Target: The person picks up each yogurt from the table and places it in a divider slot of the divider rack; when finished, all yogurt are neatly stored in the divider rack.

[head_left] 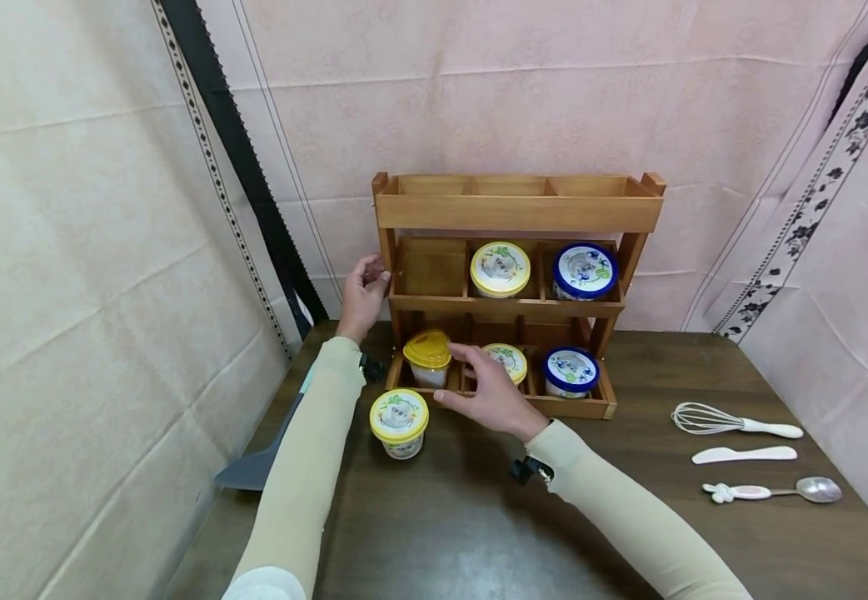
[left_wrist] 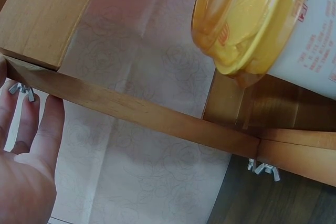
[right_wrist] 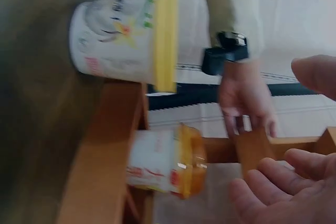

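Note:
My left hand (head_left: 365, 296) holds the left side post of a wooden rack (head_left: 524, 214); in the left wrist view its fingers (left_wrist: 48, 129) reach behind the wood beside a wing nut. My right hand (head_left: 496, 396) is before the lower tier, fingers extended, holding nothing. Just left of its fingertips, a white cup with a clear amber-yellow lid (head_left: 428, 358) stands in the lower left compartment. A yellow-lidded tub (head_left: 505, 360), partly hidden by my right hand, sits in the lower middle one. Another yellow-lidded tub (head_left: 400, 423) stands on the table before the rack.
Blue-lidded tubs stand on the right, upper (head_left: 586, 271) and lower (head_left: 571, 372); a yellow-lidded tub (head_left: 501, 269) sits mid-upper. On the table's right lie a whisk (head_left: 734, 419), a white knife (head_left: 745, 454) and a spoon (head_left: 771, 492). A dark grey object (head_left: 250, 469) lies beside my left arm.

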`<state>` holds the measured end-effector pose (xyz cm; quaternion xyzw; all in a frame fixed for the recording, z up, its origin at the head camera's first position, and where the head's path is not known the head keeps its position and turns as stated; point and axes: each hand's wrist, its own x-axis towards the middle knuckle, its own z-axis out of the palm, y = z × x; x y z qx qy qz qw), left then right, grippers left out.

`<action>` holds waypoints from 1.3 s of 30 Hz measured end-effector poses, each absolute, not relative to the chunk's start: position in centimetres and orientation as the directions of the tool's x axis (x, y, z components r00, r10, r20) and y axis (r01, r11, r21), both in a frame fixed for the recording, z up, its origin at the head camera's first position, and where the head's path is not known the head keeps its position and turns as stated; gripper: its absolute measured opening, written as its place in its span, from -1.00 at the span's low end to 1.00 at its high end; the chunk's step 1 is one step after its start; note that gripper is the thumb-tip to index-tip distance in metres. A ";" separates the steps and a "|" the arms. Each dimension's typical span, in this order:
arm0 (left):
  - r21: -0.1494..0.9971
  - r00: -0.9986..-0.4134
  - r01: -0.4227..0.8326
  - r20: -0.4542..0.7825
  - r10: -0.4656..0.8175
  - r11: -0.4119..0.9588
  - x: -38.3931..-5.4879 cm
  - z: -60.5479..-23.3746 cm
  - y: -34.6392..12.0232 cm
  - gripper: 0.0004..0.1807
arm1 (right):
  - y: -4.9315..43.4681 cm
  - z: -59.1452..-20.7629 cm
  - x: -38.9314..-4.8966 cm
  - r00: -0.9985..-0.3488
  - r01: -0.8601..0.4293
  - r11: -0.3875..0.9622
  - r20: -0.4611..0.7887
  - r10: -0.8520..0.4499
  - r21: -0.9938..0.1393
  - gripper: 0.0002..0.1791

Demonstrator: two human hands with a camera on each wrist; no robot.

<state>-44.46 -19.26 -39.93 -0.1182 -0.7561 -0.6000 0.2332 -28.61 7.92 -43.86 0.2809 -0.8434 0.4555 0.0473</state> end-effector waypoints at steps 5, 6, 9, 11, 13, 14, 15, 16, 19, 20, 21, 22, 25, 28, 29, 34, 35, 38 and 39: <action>0.853 -0.863 0.459 0.495 -0.104 0.251 -44.5 -40.0 -19.3 -0.61 | 6.9 -45.7 -28.5 -0.850 -0.484 0.456 0.278 -0.447 -0.746 -0.05; 0.852 -0.862 0.459 0.495 -0.105 0.251 -44.5 -40.0 -19.3 -0.61 | 6.7 -46.0 -28.6 -0.850 -0.482 0.454 0.273 -0.451 -0.749 -0.05; 0.851 -0.861 0.459 0.497 -0.107 0.254 -44.6 -40.1 -19.3 -0.61 | 6.2 -46.8 -28.6 -0.846 -0.478 0.444 0.261 -0.465 -0.757 -0.02; 0.851 -0.862 0.458 0.496 -0.107 0.256 -44.6 -40.1 -19.3 -0.61 | 5.9 -47.3 -28.5 -0.844 -0.474 0.444 0.249 -0.474 -0.760 0.00; 0.852 -0.863 0.457 0.494 -0.106 0.256 -44.6 -40.1 -19.3 -0.61 | 5.6 -47.8 -28.5 -0.842 -0.464 0.438 0.230 -0.488 -0.770 0.02; 0.853 -0.864 0.455 0.492 -0.107 0.256 -44.5 -40.0 -19.3 -0.61 | 5.4 -48.1 -28.5 -0.839 -0.461 0.430 0.223 -0.497 -0.776 0.03; 0.854 -0.865 0.453 0.491 -0.107 0.257 -44.5 -40.0 -19.3 -0.61 | 5.3 -48.3 -28.5 -0.838 -0.458 0.433 0.215 -0.501 -0.776 0.04; 0.855 -0.866 0.451 0.489 -0.107 0.256 -44.5 -40.0 -19.3 -0.61 | 5.2 -48.6 -28.4 -0.837 -0.454 0.435 0.205 -0.507 -0.778 0.05; 0.857 -0.867 0.450 0.487 -0.108 0.253 -44.5 -40.0 -19.2 -0.61 | 4.8 -49.2 -28.4 -0.828 -0.450 0.424 0.189 -0.528 -0.786 0.09; 0.857 -0.866 0.451 0.487 -0.109 0.250 -44.6 -40.1 -19.2 -0.62 | 4.7 -49.4 -28.4 -0.824 -0.451 0.421 0.186 -0.536 -0.787 0.11; 0.857 -0.866 0.453 0.488 -0.109 0.246 -44.6 -40.1 -19.2 -0.62 | 4.6 -49.6 -28.3 -0.822 -0.452 0.421 0.183 -0.539 -0.786 0.12; 0.857 -0.865 0.455 0.490 -0.108 0.243 -44.6 -40.1 -19.2 -0.62 | 4.5 -49.7 -28.3 -0.818 -0.453 0.417 0.181 -0.546 -0.788 0.13; 0.857 -0.866 0.455 0.489 -0.107 0.241 -44.7 -40.2 -19.3 -0.62 | 4.2 -50.3 -28.3 -0.806 -0.461 0.412 0.177 -0.565 -0.786 0.14; 0.857 -0.867 0.453 0.488 -0.104 0.244 -44.8 -40.3 -19.4 -0.62 | 4.0 -50.7 -28.4 -0.795 -0.463 0.389 0.179 -0.579 -0.796 0.12; 0.857 -0.867 0.453 0.488 -0.104 0.245 -44.8 -40.3 -19.4 -0.62 | 3.9 -50.8 -28.4 -0.792 -0.461 0.377 0.181 -0.583 -0.803 0.12; 0.855 -0.864 0.458 0.493 -0.106 0.244 -44.8 -40.3 -19.5 -0.60 | 3.6 -51.1 -28.6 -0.787 -0.458 0.345 0.192 -0.587 -0.819 0.08; 0.855 -0.864 0.457 0.492 -0.107 0.245 -44.8 -40.3 -19.5 -0.60 | 3.5 -51.1 -28.6 -0.788 -0.455 0.344 0.191 -0.586 -0.821 0.07; 0.859 -0.869 0.449 0.484 -0.107 0.245 -44.7 -40.2 -19.5 -0.60 | 3.4 -51.3 -28.6 -0.794 -0.440 0.344 0.181 -0.580 -0.830 0.02; 0.861 -0.870 0.446 0.481 -0.107 0.245 -44.7 -40.2 -19.5 -0.60 | 3.4 -51.3 -28.6 -0.798 -0.432 0.342 0.176 -0.577 -0.835 0.01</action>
